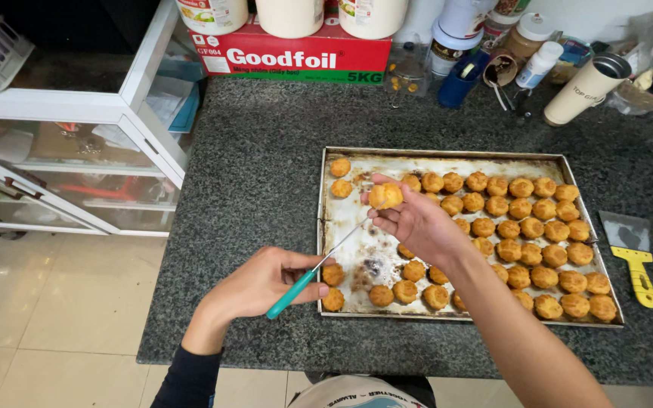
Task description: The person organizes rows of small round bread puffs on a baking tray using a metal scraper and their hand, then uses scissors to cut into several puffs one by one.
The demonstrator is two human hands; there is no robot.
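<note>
Gripping a teal-handled knife (pixel 325 257) in the left hand (pixel 258 285), blade aimed at two o'clock. Pinching a golden pastry puff (pixel 385 196) in the right hand (pixel 417 223), above the baking tray (pixel 341 227) on the desk (pixel 258 159), the tray's nine-o'clock side.

Dark speckled granite counter (pixel 266 166), running from the upper edge of the frame to the lower centre, with its bare stretch at centre left.

- Baking tray (pixel 387 160), rectangular, metal, stained, at centre right; it rests flat on the stone.
- Scraper (pixel 630 253), metal blade with yellow handle, at the right edge, just beside the tray.
- Red flat carton (pixel 296 57), upper centre, at the back of the counter.
- Cream tumbler (pixel 587 89), tilted, upper right.
- Blue cup (pixel 459 85), upper centre right, among a cluster of jars and bottles too crowded to list singly.
</note>
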